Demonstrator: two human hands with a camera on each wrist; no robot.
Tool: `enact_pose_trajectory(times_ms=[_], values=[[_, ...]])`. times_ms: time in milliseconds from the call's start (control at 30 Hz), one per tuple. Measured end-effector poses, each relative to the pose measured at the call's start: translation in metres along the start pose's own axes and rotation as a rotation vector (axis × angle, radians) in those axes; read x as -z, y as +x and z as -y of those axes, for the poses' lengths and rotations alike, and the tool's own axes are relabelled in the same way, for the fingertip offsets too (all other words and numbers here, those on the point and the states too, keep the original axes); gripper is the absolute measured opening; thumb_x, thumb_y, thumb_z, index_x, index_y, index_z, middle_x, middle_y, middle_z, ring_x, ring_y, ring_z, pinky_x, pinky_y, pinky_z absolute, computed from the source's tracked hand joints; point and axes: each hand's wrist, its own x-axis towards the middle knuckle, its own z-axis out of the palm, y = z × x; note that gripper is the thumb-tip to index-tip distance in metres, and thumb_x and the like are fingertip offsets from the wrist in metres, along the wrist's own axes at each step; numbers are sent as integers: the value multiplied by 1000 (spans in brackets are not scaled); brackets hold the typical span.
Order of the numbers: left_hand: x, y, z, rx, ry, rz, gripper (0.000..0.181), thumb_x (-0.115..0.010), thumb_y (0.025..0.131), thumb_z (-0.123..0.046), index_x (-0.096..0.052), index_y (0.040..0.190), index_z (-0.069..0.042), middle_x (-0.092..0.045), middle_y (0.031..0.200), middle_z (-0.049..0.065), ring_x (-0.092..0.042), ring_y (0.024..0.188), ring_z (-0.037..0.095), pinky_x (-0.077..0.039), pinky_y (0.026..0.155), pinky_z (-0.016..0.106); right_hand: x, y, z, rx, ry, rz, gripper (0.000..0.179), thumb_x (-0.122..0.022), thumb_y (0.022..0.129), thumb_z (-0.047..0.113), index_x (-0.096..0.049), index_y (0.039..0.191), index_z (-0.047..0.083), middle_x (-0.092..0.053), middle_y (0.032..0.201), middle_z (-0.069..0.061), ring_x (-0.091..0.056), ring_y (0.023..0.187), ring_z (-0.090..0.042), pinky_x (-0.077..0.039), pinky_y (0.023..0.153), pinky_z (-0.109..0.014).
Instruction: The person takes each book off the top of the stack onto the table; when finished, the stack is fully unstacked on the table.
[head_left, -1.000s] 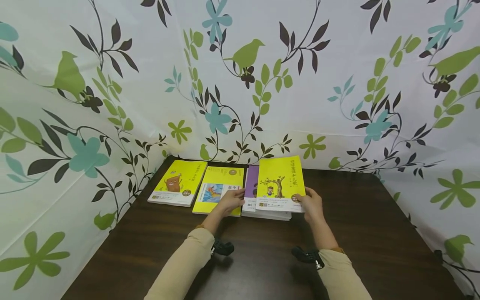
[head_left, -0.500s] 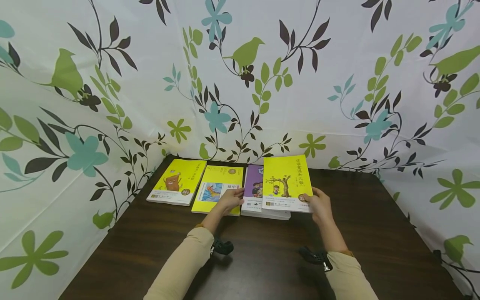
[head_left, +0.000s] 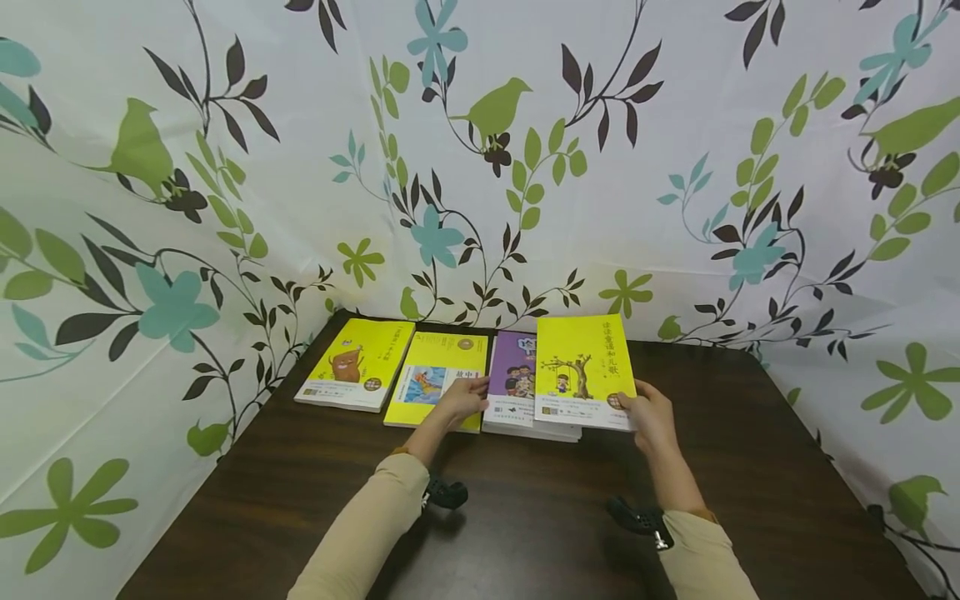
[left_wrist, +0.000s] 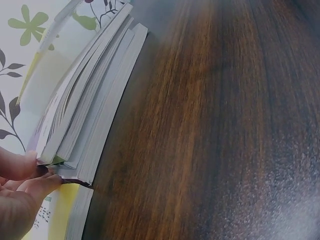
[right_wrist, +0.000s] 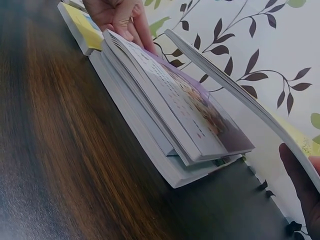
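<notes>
My right hand (head_left: 654,421) holds a yellow book with a tree-and-swing cover (head_left: 585,346) by its lower right corner, thumb on top and fingers beneath. In the right wrist view this book (right_wrist: 235,90) is raised and tilted above the stack, apart from the purple book (right_wrist: 202,107). That purple book (head_left: 510,354) tops a small stack of books whose white page edges (left_wrist: 107,110) face me. My left hand (head_left: 462,402) is at the stack's left edge; the left wrist view shows its thumb and a finger pinching the upper part at the spine corner.
Left of the stack lies a yellow book with a blue picture (head_left: 426,385). Farther left is a yellow book with a brown cartoon figure (head_left: 347,364). All lie along the back of a dark wooden table (head_left: 517,517), before a leaf-and-bird patterned cloth (head_left: 630,192).
My right hand has shifted the yellow tree book to the right, baring more of the purple cover. My left hand stays at the stack's left edge.
</notes>
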Motion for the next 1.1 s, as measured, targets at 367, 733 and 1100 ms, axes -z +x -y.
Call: enact_pose_trajectory(times_ms=[367,733,1100], values=[[-1,-1,1,11,6,-2,56,-52,93,9,-40,147,0,-41,151,19,-38,141,34,-36,111,45,16,-3,-5,1,-10,-16,58,-55,98,10,-34,150,-2,-52,122,-20,-60,72,-8,-53,60,-20],[0,1,1,-4,19,4,56,-54,93,9,-41,146,0,-43,150,18,-40,140,33,-37,111,45,31,-3,-12,-17,-13,-54,58,-55,97,8,-34,150,-1,-52,119,-19,-60,70,-8,-53,59,-21],[1,1,2,-18,-9,-6,56,-52,91,12,-41,146,2,-42,150,20,-40,140,34,-37,111,44,42,-1,-12,-39,-30,-62,60,-55,98,11,-31,152,1,-54,117,-16,-62,70,-7,-54,60,-22]])
